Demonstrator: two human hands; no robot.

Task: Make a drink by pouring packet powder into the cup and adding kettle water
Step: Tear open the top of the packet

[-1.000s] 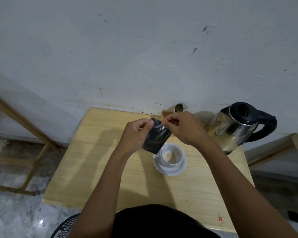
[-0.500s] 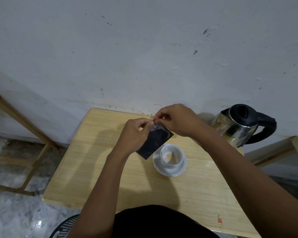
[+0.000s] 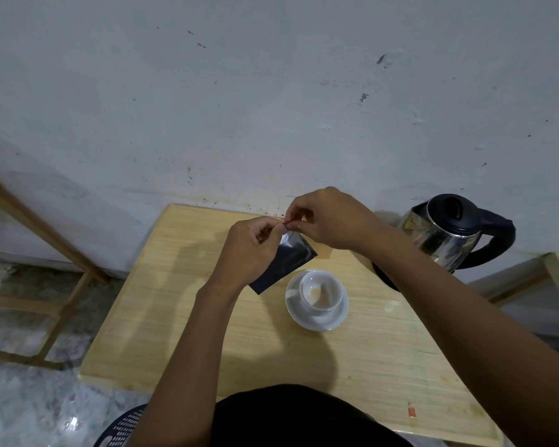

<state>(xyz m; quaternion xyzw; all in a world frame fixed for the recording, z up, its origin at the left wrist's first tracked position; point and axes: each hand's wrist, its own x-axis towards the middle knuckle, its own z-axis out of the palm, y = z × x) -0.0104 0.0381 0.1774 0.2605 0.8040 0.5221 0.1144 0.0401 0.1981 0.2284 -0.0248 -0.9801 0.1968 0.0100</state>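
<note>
Tearing packet point(image 3: 286, 261) open above table point(image 3: 181, 301) | our left hand point(image 3: 250, 250) and right hand point(image 3: 331, 221) both pinch its top edge | cup point(image 3: 320, 290) beneath, apparently unfilled | next: finish tear, tip powder into cup, then kettle point(image 3: 449, 233).

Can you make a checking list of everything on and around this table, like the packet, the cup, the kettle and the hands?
Surface: wooden table, against a wall.
Job's things: dark packet held above the table; white cup on saucer; kettle, lid shut.
Clutter: small red mark near the table's front edge.
Grippers: left hand and right hand pinch the packet's top.
Cables: nothing seen.
Surroundings: wooden frame, marbled floor.
</note>
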